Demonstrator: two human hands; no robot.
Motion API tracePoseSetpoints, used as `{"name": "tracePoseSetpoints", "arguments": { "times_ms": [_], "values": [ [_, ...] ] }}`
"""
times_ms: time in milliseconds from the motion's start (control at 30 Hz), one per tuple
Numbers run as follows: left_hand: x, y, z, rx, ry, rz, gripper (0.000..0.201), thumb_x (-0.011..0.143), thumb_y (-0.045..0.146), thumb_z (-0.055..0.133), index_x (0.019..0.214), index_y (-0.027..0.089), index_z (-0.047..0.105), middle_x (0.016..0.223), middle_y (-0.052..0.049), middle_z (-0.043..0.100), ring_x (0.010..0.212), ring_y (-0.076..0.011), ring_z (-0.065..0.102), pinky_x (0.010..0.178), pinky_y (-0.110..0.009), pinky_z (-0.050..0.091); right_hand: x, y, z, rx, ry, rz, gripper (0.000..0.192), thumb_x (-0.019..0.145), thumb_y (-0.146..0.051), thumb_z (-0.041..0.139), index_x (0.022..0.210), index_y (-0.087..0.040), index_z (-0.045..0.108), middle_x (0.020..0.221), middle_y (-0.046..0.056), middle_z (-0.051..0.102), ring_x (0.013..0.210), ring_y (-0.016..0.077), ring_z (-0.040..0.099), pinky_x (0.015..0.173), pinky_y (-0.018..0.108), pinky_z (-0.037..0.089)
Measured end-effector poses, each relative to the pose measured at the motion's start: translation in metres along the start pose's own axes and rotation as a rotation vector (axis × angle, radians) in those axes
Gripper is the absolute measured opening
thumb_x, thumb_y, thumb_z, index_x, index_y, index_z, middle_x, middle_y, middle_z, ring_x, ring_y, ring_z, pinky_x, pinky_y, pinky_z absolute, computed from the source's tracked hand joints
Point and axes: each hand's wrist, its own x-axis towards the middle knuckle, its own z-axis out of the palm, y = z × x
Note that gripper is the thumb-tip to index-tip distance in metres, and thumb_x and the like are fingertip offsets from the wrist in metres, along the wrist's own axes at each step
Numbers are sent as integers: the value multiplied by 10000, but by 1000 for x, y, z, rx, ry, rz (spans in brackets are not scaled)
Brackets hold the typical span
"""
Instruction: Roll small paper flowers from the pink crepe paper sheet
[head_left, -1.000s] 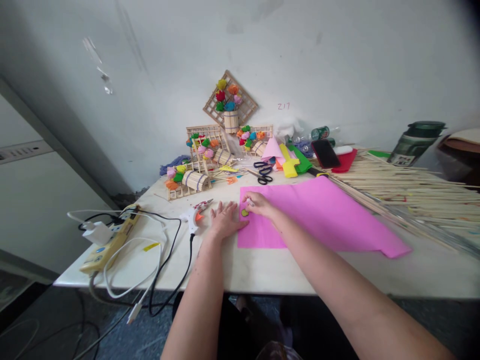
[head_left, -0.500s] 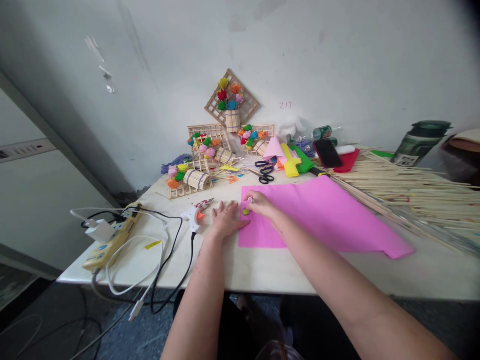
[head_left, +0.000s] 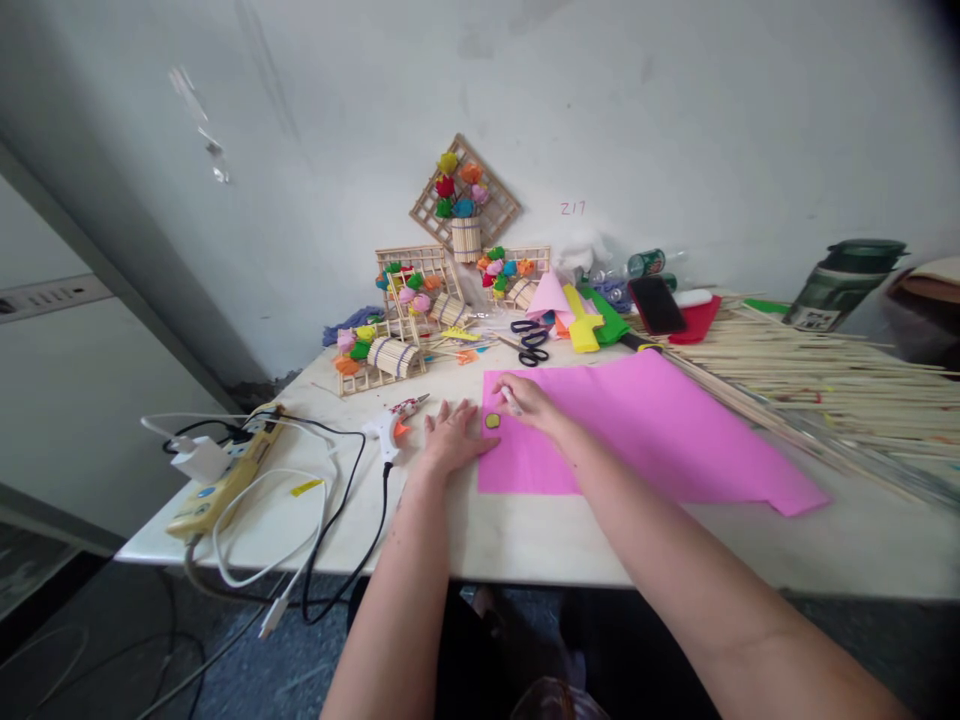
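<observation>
The left hand [head_left: 450, 440] lies wide and flat. The right hand [head_left: 528, 400] pinches a thin, whitish pen [head_left: 511, 400] over a flat pink sheet [head_left: 645, 430].

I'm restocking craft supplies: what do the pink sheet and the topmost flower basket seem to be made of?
Pink sheet: matte and soft-looking, perhaps crepe paper or thin non-woven cloth, since it lies limp with a curled or folded corner. Topmost flower basket: probably bare bamboo or wood, given its pale, dull, vertically ribbed wall.
</observation>
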Motion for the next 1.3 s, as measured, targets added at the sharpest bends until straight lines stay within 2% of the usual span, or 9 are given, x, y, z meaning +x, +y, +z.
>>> {"name": "tracePoseSetpoints", "arguments": {
  "times_ms": [67, 200, 400, 533, 700, 1033, 1300],
  "values": [
    [0, 1, -1, -3, 0, -6, 692, 635, 648, 501, 1219, 288, 417, 1404, -20, 281, 1316, -283, 76, 1028, -523, 29, 0, -2, -5, 123, -15, 55, 103, 683, -248, 462, 670, -180, 538, 553, -13, 524, 531, 101, 488, 500, 195, 386],
    [-2, 2, -2, -21, 3, -3, 645, 636, 623, 523, 1181, 292, 431, 1385, -25, 318, 1313, -284, 92, 1024, -530, 42, -6, -8, -13, 227, -86, 146, 135, 707, -269, 459, 671, -174, 549, 551, -7, 540, 513, 91, 490, 511, 192, 417],
    [-3, 4, -4, -22, 24, -8, 541, 638, 590, 556, 1080, 291, 465, 1315, -49, 408, 1307, -285, 127, 1022, -518, 79, -14, -7, -8, 81, -109, 142, 158, 723, -278, 472, 714, -176, 593, 607, -4, 585, 569, 105, 531, 523, 185, 417],
    [-3, 5, -5, -41, -5, -19, 529, 644, 583, 559, 1075, 288, 472, 1310, -43, 415, 1313, -283, 94, 1027, -512, 53, -16, -6, -2, -5, -96, 115, 190, 745, -276, 442, 719, -182, 606, 593, -4, 593, 547, 110, 532, 503, 186, 397],
    [-4, 5, -5, -73, 13, -4, 541, 646, 580, 560, 1085, 277, 472, 1325, -46, 401, 1311, -289, 103, 1020, -527, 39, -21, -11, 0, -127, -117, 91, 201, 753, -268, 422, 763, -195, 609, 585, -26, 589, 552, 106, 535, 523, 188, 391],
    [-4, 5, -6, -77, 42, 2, 441, 668, 542, 563, 1014, 273, 514, 1296, -30, 437, 1300, -295, 136, 1013, -532, 73, -21, -11, 0, -65, -115, 123, 209, 739, -303, 399, 741, -203, 583, 600, -35, 585, 509, 96, 527, 495, 186, 375],
    [-5, 8, -8, -62, 40, -14, 453, 661, 538, 568, 1019, 266, 513, 1295, -39, 437, 1302, -284, 134, 1016, -508, 86, -23, -14, 3, -33, -109, 144, 198, 724, -316, 417, 736, -201, 578, 561, -34, 564, 488, 100, 525, 422, 180, 322]
  ]
}}
